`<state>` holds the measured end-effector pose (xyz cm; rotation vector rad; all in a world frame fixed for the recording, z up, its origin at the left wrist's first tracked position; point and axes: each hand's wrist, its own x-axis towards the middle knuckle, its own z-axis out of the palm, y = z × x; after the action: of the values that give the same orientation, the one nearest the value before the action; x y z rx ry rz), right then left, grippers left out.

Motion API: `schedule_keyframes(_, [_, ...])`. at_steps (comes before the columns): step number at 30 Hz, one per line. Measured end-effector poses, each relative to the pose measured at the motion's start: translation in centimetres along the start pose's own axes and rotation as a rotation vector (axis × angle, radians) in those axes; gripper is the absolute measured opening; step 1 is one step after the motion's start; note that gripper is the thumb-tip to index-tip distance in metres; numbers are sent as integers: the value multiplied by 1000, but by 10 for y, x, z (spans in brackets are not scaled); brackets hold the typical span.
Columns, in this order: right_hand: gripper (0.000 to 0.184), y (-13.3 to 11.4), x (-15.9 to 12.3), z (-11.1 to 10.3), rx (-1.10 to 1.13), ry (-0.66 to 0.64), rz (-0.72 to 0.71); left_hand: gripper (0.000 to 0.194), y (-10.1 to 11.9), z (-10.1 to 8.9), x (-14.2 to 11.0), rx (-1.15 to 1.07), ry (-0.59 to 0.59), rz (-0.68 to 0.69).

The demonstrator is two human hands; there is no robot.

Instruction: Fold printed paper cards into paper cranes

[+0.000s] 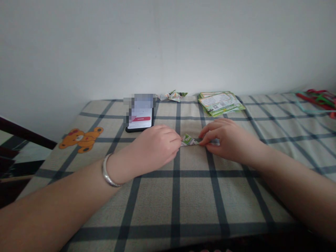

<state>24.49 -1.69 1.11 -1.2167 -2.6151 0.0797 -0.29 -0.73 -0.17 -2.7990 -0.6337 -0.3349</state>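
Head view: checked cloth (154, 199) meets wall (210, 45); left hand (157, 147), right hand (225, 140) pinching folded paper (188, 140).

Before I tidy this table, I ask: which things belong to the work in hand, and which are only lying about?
Work in hand:
folded paper, held by left fingers and right fingers
probably the printed sheets and folded pieces behind, with similar green print

Apparently just lying about:
phone, role unclear
orange bear
red and green things, right edge

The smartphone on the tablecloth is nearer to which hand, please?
Left: the left hand is just on the near side of the smartphone; the right hand is farther off to its right.
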Motion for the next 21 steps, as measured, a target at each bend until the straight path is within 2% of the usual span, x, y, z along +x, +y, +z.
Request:
schedule_keyframes(4, [14,-6,1,1,-86,31,7,14,5,7,2,6,24,-109])
schedule_keyframes(8, [15,-8,3,6,-49,102,21,11,8,7,4,-72,13,-184])
schedule_keyframes(14, [23,-14,5,17,-117,101,-56,13,9,8,4,-89,25,-209])
schedule_keyframes(21, [26,-21,7,16,-238,85,-78,13,8,12,3,-154,51,-249])
